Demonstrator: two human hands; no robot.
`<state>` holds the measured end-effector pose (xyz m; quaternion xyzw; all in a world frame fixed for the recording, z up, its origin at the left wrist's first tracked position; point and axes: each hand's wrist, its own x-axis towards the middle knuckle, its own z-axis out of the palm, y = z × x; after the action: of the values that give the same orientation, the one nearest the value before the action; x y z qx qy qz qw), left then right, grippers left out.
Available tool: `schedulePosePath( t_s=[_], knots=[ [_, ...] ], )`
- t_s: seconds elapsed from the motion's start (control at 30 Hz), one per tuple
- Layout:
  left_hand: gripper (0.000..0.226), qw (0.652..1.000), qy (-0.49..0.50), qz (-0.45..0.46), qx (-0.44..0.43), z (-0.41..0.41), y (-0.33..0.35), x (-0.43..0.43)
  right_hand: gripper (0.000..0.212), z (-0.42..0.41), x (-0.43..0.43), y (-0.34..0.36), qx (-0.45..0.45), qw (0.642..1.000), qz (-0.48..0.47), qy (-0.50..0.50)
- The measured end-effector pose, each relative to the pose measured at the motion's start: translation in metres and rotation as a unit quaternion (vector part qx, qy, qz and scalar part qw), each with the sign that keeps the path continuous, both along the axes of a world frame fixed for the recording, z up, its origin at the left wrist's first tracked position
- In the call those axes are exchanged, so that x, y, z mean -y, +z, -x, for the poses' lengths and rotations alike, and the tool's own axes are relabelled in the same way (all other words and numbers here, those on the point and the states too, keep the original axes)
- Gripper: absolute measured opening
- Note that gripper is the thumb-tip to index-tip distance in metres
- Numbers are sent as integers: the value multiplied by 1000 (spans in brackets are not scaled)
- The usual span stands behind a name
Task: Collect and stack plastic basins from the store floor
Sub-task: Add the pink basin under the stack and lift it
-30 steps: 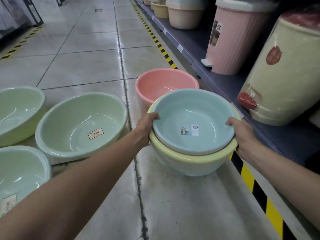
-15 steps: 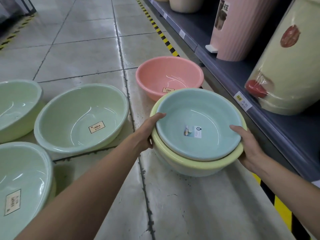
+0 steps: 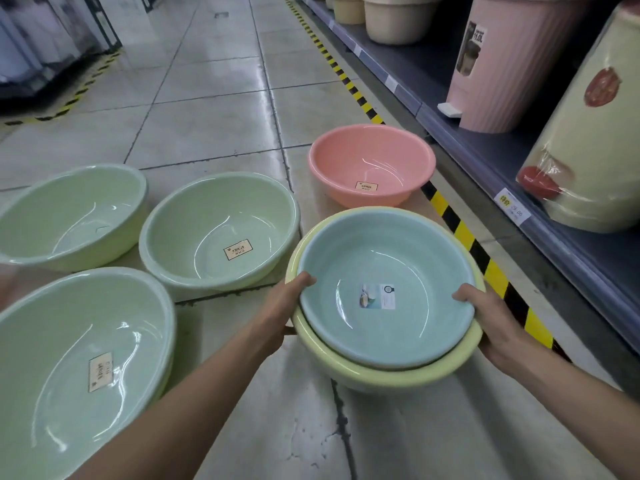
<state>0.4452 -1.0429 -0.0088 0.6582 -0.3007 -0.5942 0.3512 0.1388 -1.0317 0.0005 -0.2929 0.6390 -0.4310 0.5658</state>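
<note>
Left hand (image 3: 280, 306) and right hand (image 3: 495, 323) clasp opposite sides of a round yellow plastic basin (image 3: 381, 380), a round blue plastic basin (image 3: 381, 261) nested inside, between them.

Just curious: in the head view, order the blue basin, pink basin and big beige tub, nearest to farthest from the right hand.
1. Blue basin, gripped by the right hand.
2. Pink basin, on the floor ahead.
3. Big beige tub, far along the shelf.
</note>
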Motion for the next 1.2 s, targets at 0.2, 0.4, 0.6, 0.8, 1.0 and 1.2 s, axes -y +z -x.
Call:
schedulePosePath(
  t_s=[0.2,0.4,0.6,0.8,1.0,1.2],
  knots=[
    [57,998,55,6,-26,-94,42,-64,41,-88,-55,68,0,999,30,41],
    [69,995,101,14,-12,-199,155,-148,56,-190,-102,178,-1,993,17,115],
    [52,990,138,-37,-12,-295,272,-252,51,-295,-162,284,4,987,-39,154],
    [47,979,192,-66,-27,-396,396,-341,51,-404,-217,404,-18,973,-80,214],
    [48,969,236,-71,-33,-494,490,-390,51,-510,-247,492,-19,960,-98,260],
    [47,954,281,-86,-53,-575,538,-385,52,-604,-228,545,-11,961,-100,259]
  ],
)
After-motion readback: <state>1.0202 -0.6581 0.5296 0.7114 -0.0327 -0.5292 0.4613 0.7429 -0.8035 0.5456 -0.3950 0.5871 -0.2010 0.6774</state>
